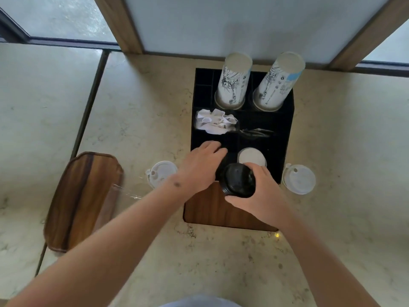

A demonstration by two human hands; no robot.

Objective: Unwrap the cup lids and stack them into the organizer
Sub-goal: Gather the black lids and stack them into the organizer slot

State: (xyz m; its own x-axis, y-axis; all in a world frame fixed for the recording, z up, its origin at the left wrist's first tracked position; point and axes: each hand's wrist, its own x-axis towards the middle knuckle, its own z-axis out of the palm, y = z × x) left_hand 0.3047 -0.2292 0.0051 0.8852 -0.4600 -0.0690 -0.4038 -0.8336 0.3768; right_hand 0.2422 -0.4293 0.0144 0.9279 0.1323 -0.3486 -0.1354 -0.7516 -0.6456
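A black organizer (285,129) with a wooden front stands on the marble counter. My right hand (259,196) grips a stack of black cup lids (239,180) above the organizer's front edge. My left hand (199,167) reaches with straight fingers over the front left compartment. A white lid (252,157) lies in the front right compartment. One loose white lid (162,172) lies on the counter left of the organizer, with clear wrap (126,192) beside it. Another white lid (298,179) lies to the right.
Two stacks of upside-down printed paper cups (234,83) (276,83) stand in the organizer's rear compartments. Crumpled white packets (214,121) fill a middle compartment. A wooden tray (81,200) lies at the left. A wall panel stands behind the organizer.
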